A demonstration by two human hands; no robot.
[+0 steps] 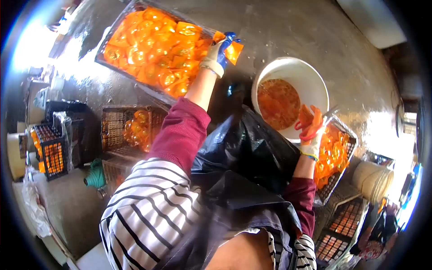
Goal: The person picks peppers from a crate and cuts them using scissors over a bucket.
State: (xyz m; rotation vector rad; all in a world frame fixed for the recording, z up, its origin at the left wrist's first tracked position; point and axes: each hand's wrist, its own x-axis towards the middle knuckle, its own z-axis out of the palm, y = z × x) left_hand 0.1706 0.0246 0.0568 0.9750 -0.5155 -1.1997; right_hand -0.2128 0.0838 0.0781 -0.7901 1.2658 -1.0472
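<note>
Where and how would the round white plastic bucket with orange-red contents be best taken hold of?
Probably by the rim of the bucket, coming from above, one hand at its left edge and one at its right. The wide open mouth leaves the rim exposed, and the contents lie low inside. The orange-gloved right hand overlaps the near rim; no handle shows.

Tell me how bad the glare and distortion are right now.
Head view: strong fisheye bending, with black corners; head view: far left and right sides washed out by bright light; head view: highlights glint on the orange packets and black plastic, yet left hand and right hand are readable.
</note>
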